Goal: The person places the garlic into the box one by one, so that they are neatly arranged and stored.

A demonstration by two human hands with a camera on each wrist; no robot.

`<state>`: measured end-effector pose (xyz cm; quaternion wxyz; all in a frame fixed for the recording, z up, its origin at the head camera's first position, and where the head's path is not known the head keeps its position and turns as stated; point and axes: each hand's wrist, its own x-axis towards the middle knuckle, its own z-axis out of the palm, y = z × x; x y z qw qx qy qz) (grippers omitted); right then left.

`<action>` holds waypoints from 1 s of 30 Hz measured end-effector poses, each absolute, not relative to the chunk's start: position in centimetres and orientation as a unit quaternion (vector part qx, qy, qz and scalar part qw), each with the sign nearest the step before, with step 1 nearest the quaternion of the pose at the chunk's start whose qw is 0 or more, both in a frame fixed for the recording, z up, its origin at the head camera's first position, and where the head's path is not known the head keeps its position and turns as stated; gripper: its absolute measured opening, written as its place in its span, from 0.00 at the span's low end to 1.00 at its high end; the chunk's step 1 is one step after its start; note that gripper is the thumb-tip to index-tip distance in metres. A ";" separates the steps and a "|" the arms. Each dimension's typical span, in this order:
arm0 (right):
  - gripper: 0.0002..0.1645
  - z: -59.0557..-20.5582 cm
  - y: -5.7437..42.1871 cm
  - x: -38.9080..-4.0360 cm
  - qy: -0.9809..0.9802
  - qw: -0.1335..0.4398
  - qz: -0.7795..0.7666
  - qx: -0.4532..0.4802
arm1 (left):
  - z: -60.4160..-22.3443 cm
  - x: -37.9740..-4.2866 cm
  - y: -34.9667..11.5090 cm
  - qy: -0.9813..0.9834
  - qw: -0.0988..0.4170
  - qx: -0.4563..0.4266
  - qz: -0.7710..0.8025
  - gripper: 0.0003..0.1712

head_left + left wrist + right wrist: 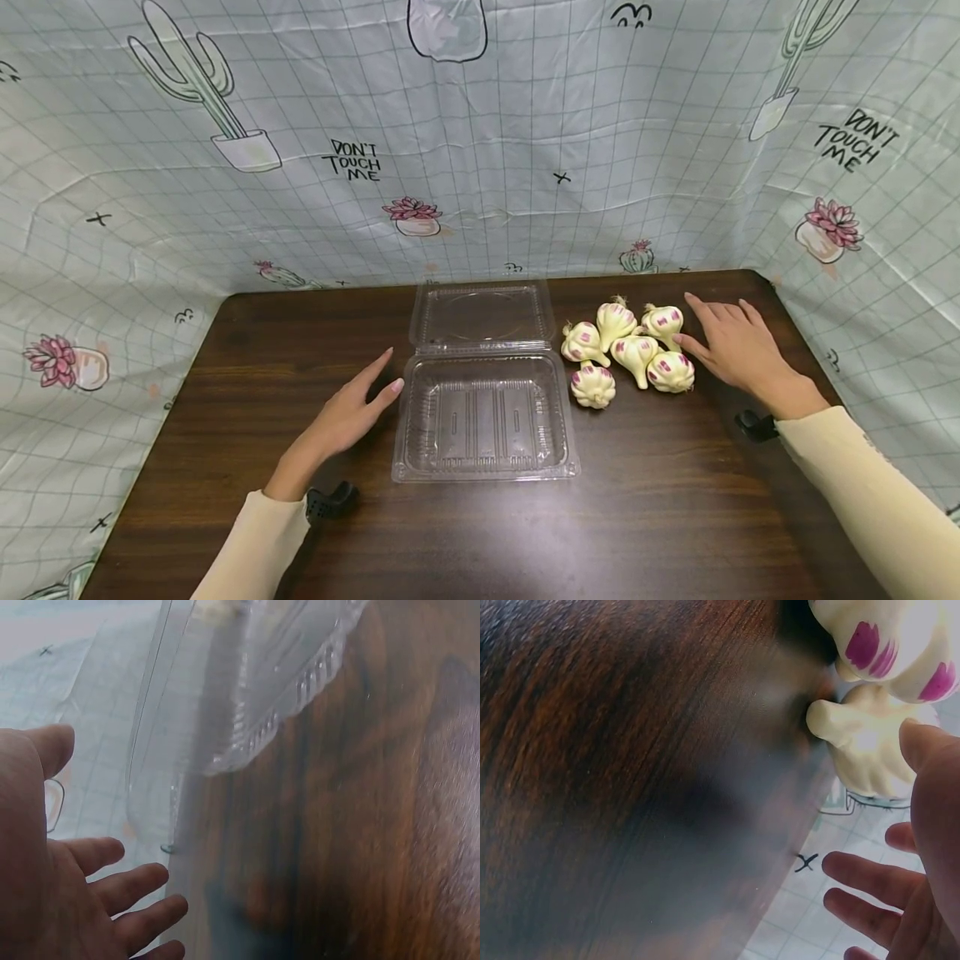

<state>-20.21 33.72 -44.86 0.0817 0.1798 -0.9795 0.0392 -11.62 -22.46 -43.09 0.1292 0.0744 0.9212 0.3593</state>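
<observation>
Soft glare on the tabletop (517, 542)

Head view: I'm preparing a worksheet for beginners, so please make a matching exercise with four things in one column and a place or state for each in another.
Things
1. Plastic container
2. Garlic bulbs
3. Left hand
4. Right hand

Places and states
A. To the left of the container, holding nothing
B. To the right of the garlic bulbs
C. Clustered between the container and the right hand
D. Clear, lying open and empty

Right pairs: 1-D, 2-C, 3-A, 4-B
</observation>
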 end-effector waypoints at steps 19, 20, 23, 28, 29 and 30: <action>0.42 -44.6 33.0 -20.5 -0.979 0.082 0.034 0.181 | -43.3 -11.1 -20.5 0.873 0.095 0.054 0.476 0.35; 0.41 -44.6 33.0 -20.5 -0.980 0.081 0.035 0.180 | -43.3 -11.0 -20.4 0.870 0.094 0.052 0.482 0.34; 0.40 -44.7 32.9 -20.6 -0.980 0.079 0.036 0.180 | -43.5 -10.8 -20.3 0.861 0.094 0.047 0.498 0.32; 0.36 -44.9 32.8 -20.8 -0.980 0.078 0.041 0.180 | -43.7 -10.7 -20.1 0.854 0.096 0.037 0.511 0.32; 0.36 -44.9 32.8 -20.8 -0.980 0.079 0.041 0.180 | -43.7 -10.6 -20.1 0.853 0.097 0.035 0.512 0.32; 0.35 -45.0 32.7 -20.9 -0.979 0.079 0.042 0.181 | -43.8 -10.6 -20.1 0.851 0.098 0.033 0.515 0.32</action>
